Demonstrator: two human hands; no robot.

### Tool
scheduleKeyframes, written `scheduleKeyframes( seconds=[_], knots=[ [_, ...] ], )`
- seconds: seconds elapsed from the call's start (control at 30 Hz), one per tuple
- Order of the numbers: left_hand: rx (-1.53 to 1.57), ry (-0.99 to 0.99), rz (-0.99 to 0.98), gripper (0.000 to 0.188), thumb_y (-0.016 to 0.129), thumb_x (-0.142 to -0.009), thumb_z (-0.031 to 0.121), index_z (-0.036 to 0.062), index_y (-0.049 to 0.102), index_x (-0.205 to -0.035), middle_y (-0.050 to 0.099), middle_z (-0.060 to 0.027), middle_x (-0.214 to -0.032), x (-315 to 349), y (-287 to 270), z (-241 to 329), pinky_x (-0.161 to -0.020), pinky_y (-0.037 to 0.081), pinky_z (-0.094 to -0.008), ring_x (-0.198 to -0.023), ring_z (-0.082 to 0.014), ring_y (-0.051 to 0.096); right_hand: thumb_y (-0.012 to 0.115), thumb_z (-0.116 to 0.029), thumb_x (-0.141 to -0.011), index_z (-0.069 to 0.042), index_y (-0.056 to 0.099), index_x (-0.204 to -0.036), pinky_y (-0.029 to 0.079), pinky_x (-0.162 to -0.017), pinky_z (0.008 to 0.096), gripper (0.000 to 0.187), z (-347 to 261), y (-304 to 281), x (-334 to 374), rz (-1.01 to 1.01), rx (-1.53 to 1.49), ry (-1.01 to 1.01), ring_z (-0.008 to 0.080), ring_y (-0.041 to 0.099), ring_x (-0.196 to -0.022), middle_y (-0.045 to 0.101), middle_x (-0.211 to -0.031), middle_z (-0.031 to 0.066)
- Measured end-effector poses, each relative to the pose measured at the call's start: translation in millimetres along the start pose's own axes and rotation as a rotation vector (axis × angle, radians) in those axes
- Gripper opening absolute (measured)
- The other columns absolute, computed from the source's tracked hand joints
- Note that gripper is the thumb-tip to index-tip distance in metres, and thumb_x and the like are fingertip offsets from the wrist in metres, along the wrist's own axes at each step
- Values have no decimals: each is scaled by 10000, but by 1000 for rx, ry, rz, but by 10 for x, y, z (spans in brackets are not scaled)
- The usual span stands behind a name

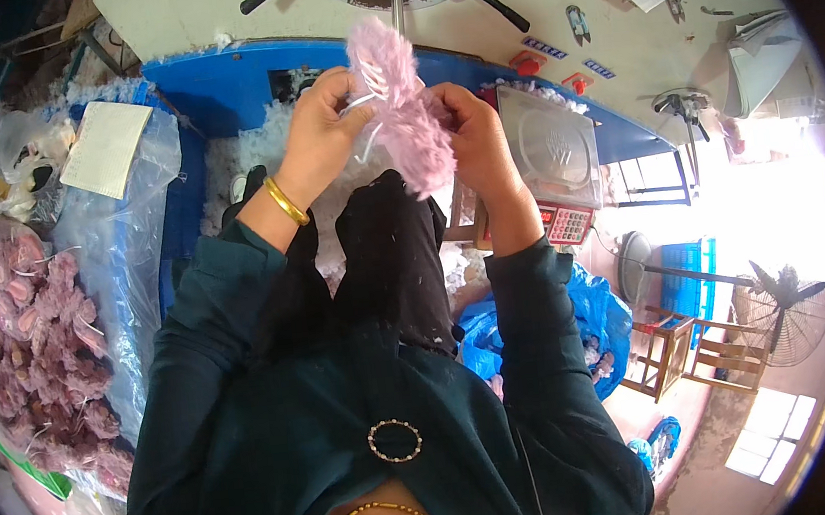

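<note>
A fluffy pink plush piece (418, 141) with white cords hangs between my two hands in front of the machine. Its upper end reaches the thin metal tube (397, 3); whether the tube goes inside it, I cannot tell. On the left side, my left hand (325, 116) pinches the plush piece near a white cord. My right hand (472, 136) grips it from the right, fingers partly hidden behind the fur. White fluffy stuffing (264, 137) lies below and behind my left hand.
At left, a plastic-lined bin (124, 288) holds a heap of similar pink plush pieces (46, 356), with a paper pad (108, 149) on its edge. Black handles (497, 7) flank the tube. Red buttons (528, 62), a scale (565, 221) and a blue bag (599, 308) are at right.
</note>
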State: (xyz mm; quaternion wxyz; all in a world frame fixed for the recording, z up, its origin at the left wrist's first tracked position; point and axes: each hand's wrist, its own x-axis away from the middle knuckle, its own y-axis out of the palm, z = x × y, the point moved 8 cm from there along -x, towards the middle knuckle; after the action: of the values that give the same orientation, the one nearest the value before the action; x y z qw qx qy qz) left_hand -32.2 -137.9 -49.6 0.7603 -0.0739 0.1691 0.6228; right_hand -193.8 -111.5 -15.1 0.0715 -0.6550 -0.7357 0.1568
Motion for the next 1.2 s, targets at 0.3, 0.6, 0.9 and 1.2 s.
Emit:
scheduleKeyframes(
  seconds=[0.3,0.6,0.9,1.2],
  knots=[
    [-848,587,-34,206,521,-908,160,20,564,-1053,600,-12,-909,-299,79,262,-659,435,-273,-750,-163,547,695,-173,-702,-11,505,-990,499,-735,400,382,-541,156,-184,278,592,-283,337,618,-839,594,-897,184],
    [360,-485,-40,564,586,-904,478,-51,594,-1100,590,-56,-1047,-437,41,-433,-920,396,-271,-1029,-127,507,612,-252,-728,27,661,-801,514,-692,468,293,-483,-35,-1099,453,950,-159,416,632,-794,645,-845,242],
    [141,-358,-254,383,570,-945,354,25,559,-1141,601,-19,-955,37,1,-164,-771,471,-267,-868,-105,551,572,-155,-890,-87,683,-1044,523,-671,351,201,-578,124,-310,467,928,-673,296,654,-744,679,-867,119],
    [-907,328,-17,328,691,-766,180,14,533,-1001,579,-179,-792,181,257,443,-610,446,-463,-728,-388,573,683,-155,-810,-32,614,-937,482,-694,290,189,-211,55,-335,408,164,-145,130,582,-786,606,-821,24]
  ],
)
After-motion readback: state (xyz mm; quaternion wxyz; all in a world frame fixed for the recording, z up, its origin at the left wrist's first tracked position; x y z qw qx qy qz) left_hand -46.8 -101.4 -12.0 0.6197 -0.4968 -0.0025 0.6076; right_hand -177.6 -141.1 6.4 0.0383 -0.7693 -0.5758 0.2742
